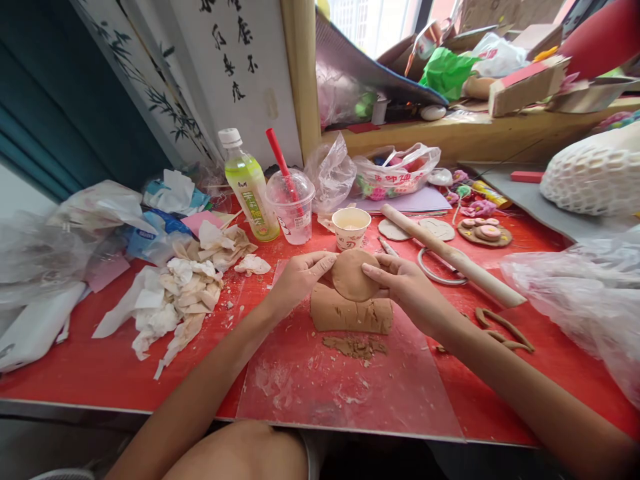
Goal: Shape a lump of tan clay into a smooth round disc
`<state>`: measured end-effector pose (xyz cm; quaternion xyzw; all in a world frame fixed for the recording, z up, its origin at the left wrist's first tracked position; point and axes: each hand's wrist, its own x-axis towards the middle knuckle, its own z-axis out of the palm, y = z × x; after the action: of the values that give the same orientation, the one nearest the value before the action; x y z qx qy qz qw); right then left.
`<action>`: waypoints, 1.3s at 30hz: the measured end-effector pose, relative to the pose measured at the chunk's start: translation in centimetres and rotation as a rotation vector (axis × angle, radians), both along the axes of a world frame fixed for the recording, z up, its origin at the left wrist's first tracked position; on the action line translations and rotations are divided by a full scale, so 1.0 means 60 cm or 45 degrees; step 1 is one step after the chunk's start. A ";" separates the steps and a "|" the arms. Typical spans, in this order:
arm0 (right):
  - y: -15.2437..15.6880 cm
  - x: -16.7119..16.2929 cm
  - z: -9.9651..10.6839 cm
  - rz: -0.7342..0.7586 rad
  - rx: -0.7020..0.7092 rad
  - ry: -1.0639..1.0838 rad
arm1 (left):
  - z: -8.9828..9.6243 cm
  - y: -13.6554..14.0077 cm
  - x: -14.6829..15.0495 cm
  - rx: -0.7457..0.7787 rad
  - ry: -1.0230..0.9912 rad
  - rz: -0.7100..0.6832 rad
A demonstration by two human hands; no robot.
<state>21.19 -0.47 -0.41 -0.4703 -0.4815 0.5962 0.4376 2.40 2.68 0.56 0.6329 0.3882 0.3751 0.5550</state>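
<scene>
A flat round disc of brown clay point(354, 277) is held up between both hands. My left hand point(307, 279) pinches its left edge, thumb on the near face. On the opposite edge my right hand point(401, 285) grips it the same way, thumb in front and fingers behind. Below and behind the disc lies a thick brown clay block point(353, 317) with a cracked surface. Clay crumbs point(356, 347) are scattered in front of that block, on a clear plastic sheet point(345, 400). Just beyond the disc stands a paper cup point(351, 230) with cloudy liquid.
A rolling pin point(453, 255) lies at the right over a metal ring point(434, 275), near curved clay strips point(505, 331). Crumpled tissues point(185, 300) heap at the left. A drink bottle point(250, 190) and a plastic cup with a red straw point(293, 207) stand behind. Plastic bags point(580, 287) crowd the right.
</scene>
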 end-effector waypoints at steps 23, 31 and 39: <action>0.000 0.001 0.002 -0.052 0.028 0.012 | -0.001 -0.011 0.005 -0.028 0.063 -0.146; -0.004 -0.005 0.006 0.023 0.096 -0.123 | -0.006 0.000 0.002 0.164 0.264 0.078; -0.006 -0.004 0.013 0.043 0.098 -0.183 | 0.000 -0.005 0.003 0.161 0.244 0.057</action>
<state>20.96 -0.82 0.38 -0.4865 -0.5420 0.5495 0.4094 2.56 2.40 0.53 0.6909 0.4290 0.3490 0.4657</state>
